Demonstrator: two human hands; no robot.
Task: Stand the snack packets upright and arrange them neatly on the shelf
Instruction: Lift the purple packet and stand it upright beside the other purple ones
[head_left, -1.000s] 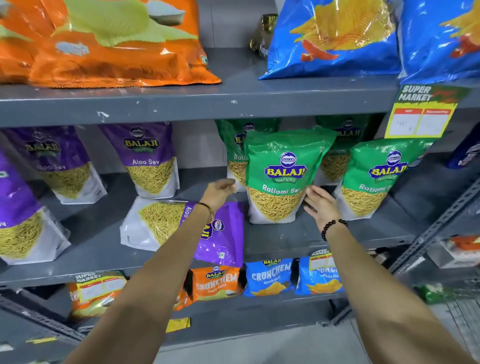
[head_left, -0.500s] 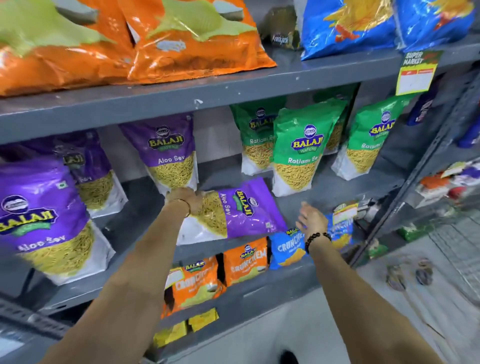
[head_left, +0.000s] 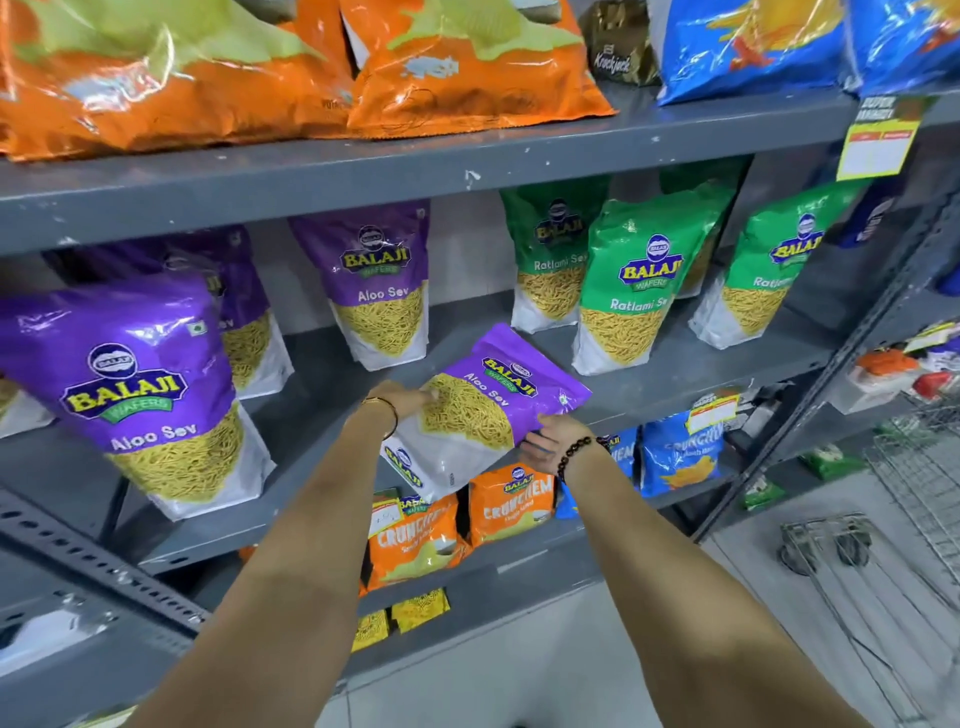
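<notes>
A purple Aloo Sev packet (head_left: 483, 410) is tilted over the front edge of the grey middle shelf (head_left: 675, 364), its top pointing up and right. My left hand (head_left: 400, 402) grips its left side and my right hand (head_left: 550, 441) holds its lower right edge. Other purple Aloo Sev packets stand upright: one at the back (head_left: 382, 291), a large near one at the left (head_left: 140, 395), and one behind that (head_left: 244, 322). Green Ratlami Sev packets (head_left: 639, 291) stand upright at the right.
Orange chip bags (head_left: 467, 67) and blue bags (head_left: 753, 47) lie on the top shelf. Small orange (head_left: 511, 504) and blue Crunchem packets (head_left: 680, 452) fill the lower shelf. A yellow price tag (head_left: 878, 140) hangs at upper right. A wire trolley (head_left: 883, 545) stands on the floor at right.
The purple packet that lay flat is now lifted and tilted off the shelf. My right hand came in from the right and took hold of its lower edge; my left hand closed on its side.
</notes>
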